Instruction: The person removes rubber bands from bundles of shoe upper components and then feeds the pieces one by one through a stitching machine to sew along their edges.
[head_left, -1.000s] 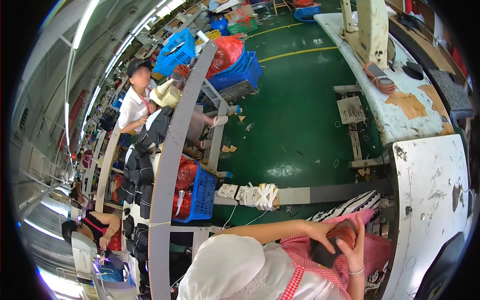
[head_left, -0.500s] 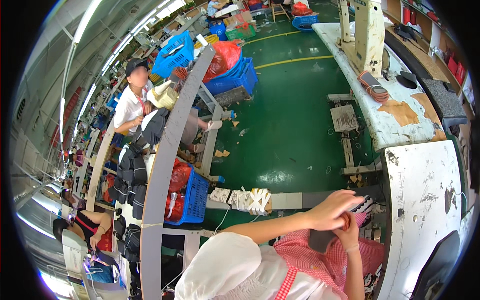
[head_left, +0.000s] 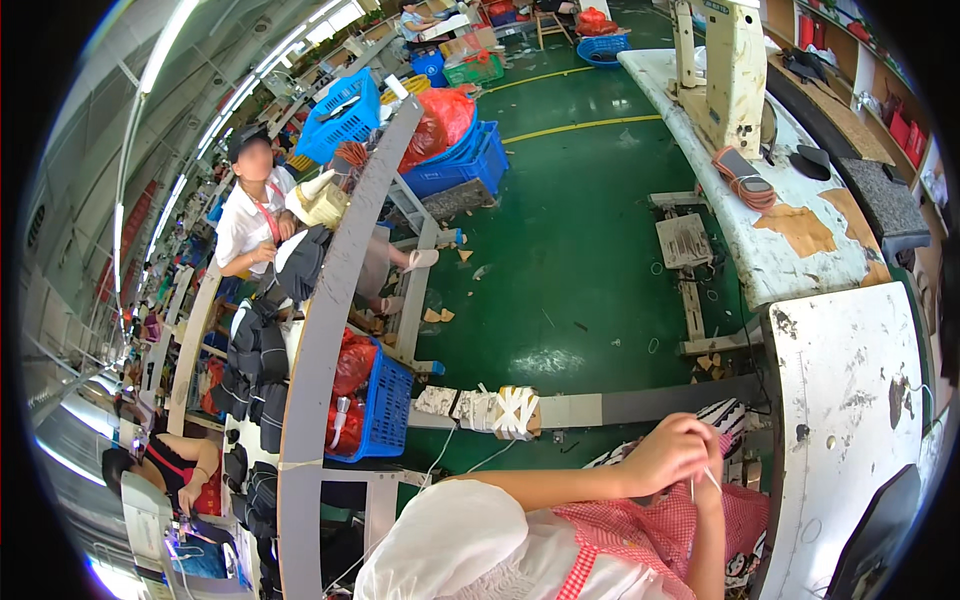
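Observation:
My left hand [head_left: 668, 455] and my right hand [head_left: 710, 490] meet close together above my lap, over a red checked apron [head_left: 640, 520]. The fingers of both are closed. A thin white band [head_left: 711, 480] shows in short lengths between them, apparently pinched by both hands. Below my left wrist, a sliver of a dark grey piece [head_left: 648, 498] shows; most of it is covered by my hands and forearm.
At my right stands a worn white table [head_left: 830, 400]. Beyond it, a machine [head_left: 730, 80] stands on a bench beside a corded grey bundle [head_left: 745, 180]. A long grey rail [head_left: 340, 260] runs at left, near a blue crate [head_left: 385, 405] and a seated co-worker [head_left: 255, 205].
My left hand has closed and come down to my right hand. The grey piece and orange coil seen before are now mostly hidden. White strands have appeared between my fingers.

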